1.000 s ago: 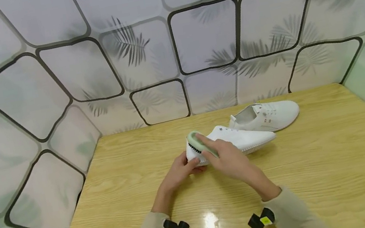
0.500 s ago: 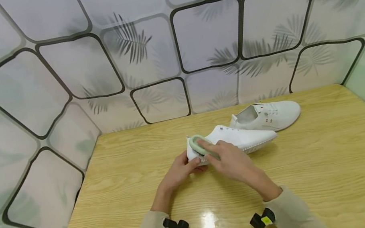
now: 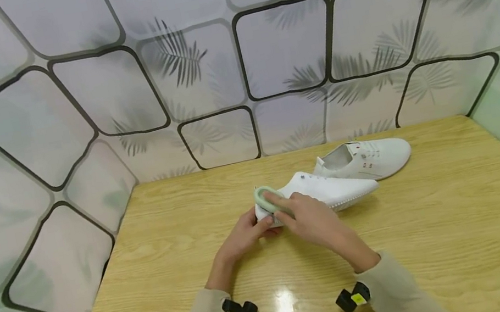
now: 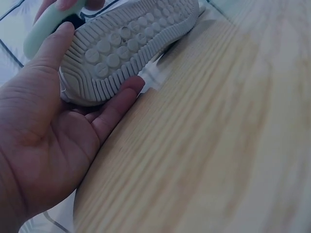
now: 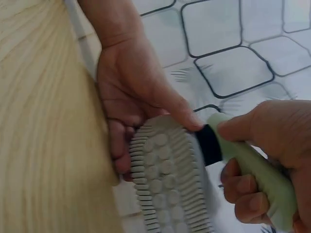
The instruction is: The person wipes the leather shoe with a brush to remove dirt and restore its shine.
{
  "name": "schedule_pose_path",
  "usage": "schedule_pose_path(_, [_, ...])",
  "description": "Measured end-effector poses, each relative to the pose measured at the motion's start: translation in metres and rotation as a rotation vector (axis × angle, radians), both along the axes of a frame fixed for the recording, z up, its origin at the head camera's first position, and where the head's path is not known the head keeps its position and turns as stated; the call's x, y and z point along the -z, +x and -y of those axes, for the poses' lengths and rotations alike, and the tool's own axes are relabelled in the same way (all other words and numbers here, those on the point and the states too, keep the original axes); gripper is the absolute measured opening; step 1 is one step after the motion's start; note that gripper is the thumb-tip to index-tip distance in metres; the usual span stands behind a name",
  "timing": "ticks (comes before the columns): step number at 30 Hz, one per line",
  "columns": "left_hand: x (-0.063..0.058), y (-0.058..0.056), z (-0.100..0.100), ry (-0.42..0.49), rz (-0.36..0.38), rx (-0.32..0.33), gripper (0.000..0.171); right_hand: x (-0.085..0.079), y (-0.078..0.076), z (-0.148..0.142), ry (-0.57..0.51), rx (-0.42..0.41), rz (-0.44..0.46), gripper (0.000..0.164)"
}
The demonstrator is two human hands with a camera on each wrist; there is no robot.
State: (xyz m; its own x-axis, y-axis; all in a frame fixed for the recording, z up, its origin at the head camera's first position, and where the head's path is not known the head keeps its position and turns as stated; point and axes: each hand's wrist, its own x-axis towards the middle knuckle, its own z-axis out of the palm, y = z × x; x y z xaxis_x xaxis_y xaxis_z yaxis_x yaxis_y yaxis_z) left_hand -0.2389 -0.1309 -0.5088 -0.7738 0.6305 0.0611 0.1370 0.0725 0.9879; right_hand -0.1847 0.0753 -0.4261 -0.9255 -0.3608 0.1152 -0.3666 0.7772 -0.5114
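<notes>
My left hand (image 3: 242,235) grips a white shoe (image 3: 321,188) by its heel, thumb on the near side and fingers beneath. The shoe is tipped so that its ribbed, studded sole (image 4: 121,46) faces the left wrist camera. In my right hand (image 3: 312,220) is a pale green brush (image 5: 260,174), its handle wrapped by the fingers and the index finger laid along its back. Dark bristles (image 5: 210,145) meet the side of the shoe near the heel, right by my left thumb. From the head view the brush's back hides most of the bristles.
A second white shoe (image 3: 380,156) stands upright just behind the held one, toe to the right. Both are over a wooden table (image 3: 444,233). Patterned walls (image 3: 207,85) rise at the table's back and sides.
The brush in my right hand has shifted back and forth slightly along the heel, ending a little farther left with its bristles turned down. My left hand and the shoe stay nearly still.
</notes>
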Motion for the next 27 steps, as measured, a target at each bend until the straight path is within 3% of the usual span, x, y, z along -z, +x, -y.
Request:
schedule_pose_path(5, [0.0, 0.0, -0.001, -0.008, 0.0, 0.015, 0.046, -0.011, 0.004, -0.015, 0.039, 0.001, 0.052, 0.049])
schedule_pose_path(11, [-0.001, 0.0, -0.002, -0.034, -0.014, 0.013, 0.043, -0.006, -0.001, -0.014, 0.054, 0.05, -0.04, 0.051])
schedule_pose_path(19, [-0.003, 0.001, -0.005, -0.047, -0.032, 0.014, 0.036, -0.006, 0.005, -0.002, 0.02, -0.073, 0.001, 0.049])
schedule_pose_path(23, [-0.004, 0.002, -0.005, -0.048, -0.058, 0.031, 0.041, -0.009, 0.008, -0.006, 0.062, 0.0, -0.019, 0.049])
schedule_pose_path(27, [-0.003, 0.003, -0.004, -0.067, -0.088, 0.028, 0.042, -0.002, 0.008, 0.005, 0.091, 0.009, -0.09, 0.048])
